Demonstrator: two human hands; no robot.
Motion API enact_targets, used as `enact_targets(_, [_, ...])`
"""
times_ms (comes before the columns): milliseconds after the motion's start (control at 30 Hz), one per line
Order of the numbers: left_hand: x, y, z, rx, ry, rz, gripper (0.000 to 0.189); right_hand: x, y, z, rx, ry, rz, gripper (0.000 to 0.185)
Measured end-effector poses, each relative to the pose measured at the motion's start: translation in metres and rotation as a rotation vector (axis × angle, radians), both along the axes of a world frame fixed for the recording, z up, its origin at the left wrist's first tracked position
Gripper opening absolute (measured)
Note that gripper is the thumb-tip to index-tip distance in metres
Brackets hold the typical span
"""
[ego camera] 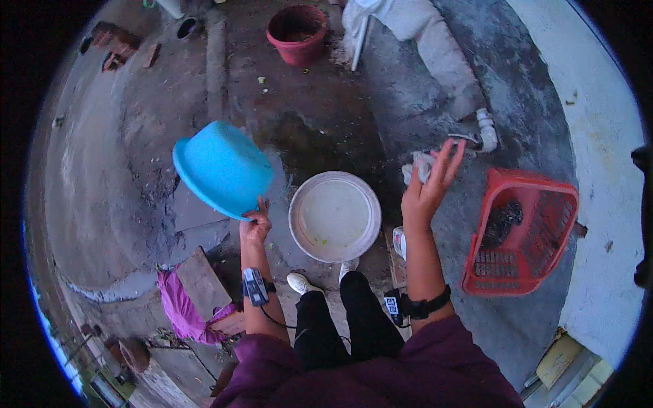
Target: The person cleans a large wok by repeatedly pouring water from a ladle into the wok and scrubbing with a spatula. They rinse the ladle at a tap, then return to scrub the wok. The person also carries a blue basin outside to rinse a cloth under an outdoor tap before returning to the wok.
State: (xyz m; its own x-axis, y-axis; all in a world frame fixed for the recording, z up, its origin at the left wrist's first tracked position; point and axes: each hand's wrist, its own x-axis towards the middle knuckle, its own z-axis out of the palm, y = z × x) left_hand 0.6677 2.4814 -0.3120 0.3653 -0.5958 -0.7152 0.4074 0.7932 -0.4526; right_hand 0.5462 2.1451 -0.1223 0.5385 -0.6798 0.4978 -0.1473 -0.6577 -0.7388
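My left hand [256,223] grips the rim of a light blue plastic basin [227,166], which is tilted on its side with its outer base towards the right. Its inside is hidden from view. My right hand [428,188] is raised with fingers apart, beside a crumpled pale cloth or bag [419,167]; whether the fingers touch it I cannot tell. Between my hands, on the ground before my feet, stands a round whitish basin [335,216] with cloudy liquid and small green bits in it.
A red plastic basket [528,232] stands at the right near the white wall [599,214]. Above it is a white pipe elbow [487,135]. A red tub [297,38] stands at the top, bricks [120,46] lie top left, and pink cloth [186,311] lies under a board at lower left.
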Motion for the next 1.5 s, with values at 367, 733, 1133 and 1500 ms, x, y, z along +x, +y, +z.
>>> enact_targets(367, [-0.121, 0.050, -0.001, 0.534, -0.008, -0.352, 0.029, -0.049, 0.071, -0.049, 0.151, 0.295, 0.396, 0.043])
enact_targets(733, [-0.183, 0.304, 0.066, 0.545, -0.094, 0.229, 0.021, -0.068, 0.143, -0.015, 0.069, 0.337, 0.771, 0.035])
enact_targets(1133, [-0.600, 0.446, 0.091, 0.885, 0.278, 0.211, 0.028, -0.144, 0.427, 0.053, -0.014, 0.355, 1.179, 0.029])
enact_targets(1500, [-0.948, 0.445, 0.121, 0.895, 0.949, 1.141, 0.030, -0.184, 0.743, 0.063, -0.350, 0.605, 1.809, 0.025])
